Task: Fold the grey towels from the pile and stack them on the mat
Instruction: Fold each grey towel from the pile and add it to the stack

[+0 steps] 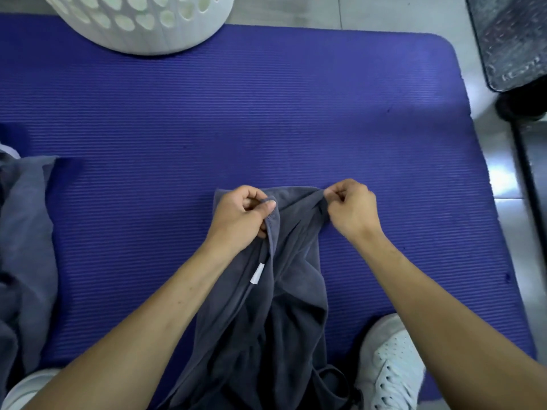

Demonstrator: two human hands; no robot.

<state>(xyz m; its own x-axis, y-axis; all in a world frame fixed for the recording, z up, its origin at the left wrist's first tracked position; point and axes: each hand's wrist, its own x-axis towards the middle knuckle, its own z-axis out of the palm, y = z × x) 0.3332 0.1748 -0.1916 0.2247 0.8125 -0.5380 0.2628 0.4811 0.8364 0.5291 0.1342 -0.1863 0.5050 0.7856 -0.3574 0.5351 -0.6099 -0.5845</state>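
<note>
A dark grey towel [284, 291] hangs bunched between my two hands above the blue ribbed mat [236, 119]. My left hand [242, 217] grips its hemmed top edge with thumb and curled fingers. My right hand [352, 208] pinches the other top corner. A small white label shows on the towel's left hem. The towel's lower part drapes down toward me at the bottom of the view. A pile of grey towels [23, 232] lies on the mat's left edge, partly cut off by the frame.
A white perforated laundry basket [142, 22] stands on the mat's far left. White shoes show at the bottom right [390, 362] and bottom left. A dark case [509, 39] and tiled floor lie to the right of the mat.
</note>
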